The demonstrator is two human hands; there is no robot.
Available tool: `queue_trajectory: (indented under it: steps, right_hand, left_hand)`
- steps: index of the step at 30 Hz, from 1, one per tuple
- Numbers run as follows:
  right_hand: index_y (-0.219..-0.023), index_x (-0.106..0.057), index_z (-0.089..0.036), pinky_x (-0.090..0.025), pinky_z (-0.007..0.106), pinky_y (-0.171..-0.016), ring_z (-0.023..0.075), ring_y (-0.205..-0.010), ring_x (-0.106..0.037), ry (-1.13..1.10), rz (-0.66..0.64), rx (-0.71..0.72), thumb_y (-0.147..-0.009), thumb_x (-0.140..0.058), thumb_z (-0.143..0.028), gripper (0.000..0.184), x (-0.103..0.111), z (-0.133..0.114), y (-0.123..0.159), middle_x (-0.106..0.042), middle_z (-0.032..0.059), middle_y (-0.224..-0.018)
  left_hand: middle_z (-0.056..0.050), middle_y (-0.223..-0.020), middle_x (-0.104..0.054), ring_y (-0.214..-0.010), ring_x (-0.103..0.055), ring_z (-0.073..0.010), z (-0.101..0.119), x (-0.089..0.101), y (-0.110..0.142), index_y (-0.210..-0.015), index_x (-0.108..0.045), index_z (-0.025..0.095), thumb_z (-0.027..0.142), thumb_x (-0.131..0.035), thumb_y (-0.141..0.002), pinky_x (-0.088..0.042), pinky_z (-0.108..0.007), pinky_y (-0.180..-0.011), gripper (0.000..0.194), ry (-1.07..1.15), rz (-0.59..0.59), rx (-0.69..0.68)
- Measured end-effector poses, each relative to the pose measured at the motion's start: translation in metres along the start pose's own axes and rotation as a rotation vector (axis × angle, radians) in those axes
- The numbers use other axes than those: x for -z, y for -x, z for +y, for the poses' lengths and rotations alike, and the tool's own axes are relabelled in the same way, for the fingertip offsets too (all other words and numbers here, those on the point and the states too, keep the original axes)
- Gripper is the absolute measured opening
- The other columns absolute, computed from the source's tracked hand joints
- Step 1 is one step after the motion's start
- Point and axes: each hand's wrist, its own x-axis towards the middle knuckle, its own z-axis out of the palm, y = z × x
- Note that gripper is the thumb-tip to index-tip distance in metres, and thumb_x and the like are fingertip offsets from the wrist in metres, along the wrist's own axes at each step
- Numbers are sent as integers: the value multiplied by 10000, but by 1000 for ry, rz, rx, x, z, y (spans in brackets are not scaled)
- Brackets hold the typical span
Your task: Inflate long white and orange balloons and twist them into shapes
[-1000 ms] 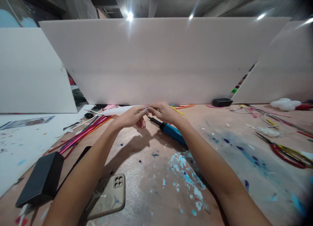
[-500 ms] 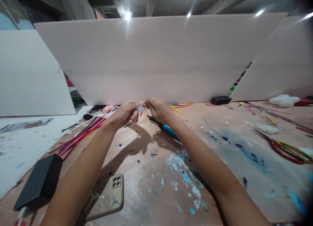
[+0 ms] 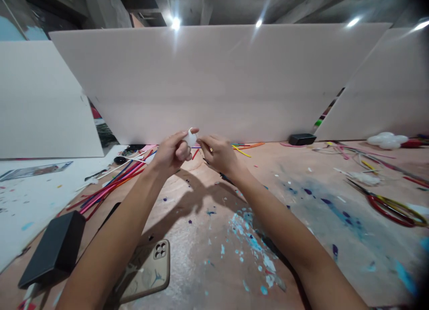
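My left hand [image 3: 172, 152] is closed, pinching a small white rounded piece [image 3: 191, 138] between its fingers, raised above the table near the upright board. Just to its right, the fingertips of my right hand [image 3: 219, 153] are pressed together by the edge of that piece. What they grip, if anything, is too small to make out. Below my right hand lies a dark-tipped tool [image 3: 228, 178], mostly covered by the wrist.
A pale board [image 3: 214, 82] stands across the back. Coloured strips [image 3: 107, 189] and a black box [image 3: 53, 243] lie left, a phone [image 3: 147, 270] in front. Red-and-yellow-handled scissors [image 3: 389, 207], a white rounded bundle [image 3: 387, 140] and a small black block [image 3: 301, 139] are right.
My left hand has turned and risen slightly, showing more of the white piece. My right hand has shifted a little and now covers the blue handle of the tool.
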Motion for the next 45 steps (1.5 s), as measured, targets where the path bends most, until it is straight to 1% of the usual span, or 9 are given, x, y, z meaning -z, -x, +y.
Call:
queue_trajectory:
  steps: [4,9,14,21,27,34,40,43,45]
  right_hand:
    - [-940,-621,-151,-345,281,-696,172,-766,-565,72,-119,-37,-968,-351,-185,273,5,-13,-3,-670,90,-874]
    - [-847,-626,-154,-324,289,-666,163,-718,-549,41,-178,-21,-957,-385,-197,268,19,-17,-5,-666,74,-808]
    - [-707,-600,-162,-311,284,-645,143,-663,-498,5,-150,-39,-928,-450,-230,276,26,-19,-7,-631,45,-707]
    - [-755,-683,-157,-342,265,-638,134,-655,-548,-86,-68,-109,-916,-504,-260,263,28,-15,-8,-687,48,-731]
    - [-831,-708,-159,-373,265,-672,146,-711,-577,-133,-102,-71,-914,-520,-255,226,28,-25,-8,-706,56,-800]
    - [-843,-684,-160,-393,277,-698,162,-755,-567,-57,-65,22,-948,-493,-277,247,39,-38,-7,-664,66,-803]
    - [-1195,-611,-180,-470,312,-873,202,-1014,-624,-225,26,-84,-887,-602,-350,352,46,-18,-9,-674,82,-1149]
    - [-1364,-487,-166,-411,432,-1009,304,-1229,-523,-36,-41,-154,-790,-697,-389,651,39,15,-5,-561,140,-1362]
    - [-1349,-512,-151,-418,465,-983,332,-1183,-552,92,-106,-269,-784,-690,-373,633,34,37,-1,-605,160,-1305]
  left_hand:
    - [67,-379,-451,-350,-360,-76,-9,5,-1,-1116,-671,116,346,-496,-902,-314,-195,-431,359,-598,36,-226]
    - [-8,-554,-630,-505,-526,-118,-9,13,2,-1037,-751,212,386,-509,-929,-373,-230,-562,317,-1328,121,-468]
    - [-73,-726,-699,-708,-576,-196,-3,16,3,-949,-786,247,409,-582,-903,-412,-290,-662,265,-1652,273,-635]
    - [-104,-892,-627,-860,-524,-220,1,9,10,-983,-762,228,319,-503,-953,-440,-344,-790,276,-1825,139,-853]
    - [-76,-818,-690,-782,-594,-195,9,11,14,-843,-779,222,278,-629,-878,-457,-314,-733,165,-1721,189,-744]
    - [-69,-836,-737,-755,-644,-184,10,5,19,-813,-770,196,271,-584,-867,-475,-288,-697,208,-1601,157,-809]
    - [-7,-770,-691,-761,-631,-151,27,38,3,-716,-723,227,363,-749,-750,-530,-274,-736,142,-805,481,-820]
    - [2,-859,-701,-893,-656,-173,37,62,-5,-719,-695,235,319,-784,-713,-577,-329,-803,122,-278,479,-680]
    - [-7,-933,-710,-959,-660,-190,41,77,-10,-738,-681,222,294,-773,-726,-594,-360,-806,117,-71,485,-624]
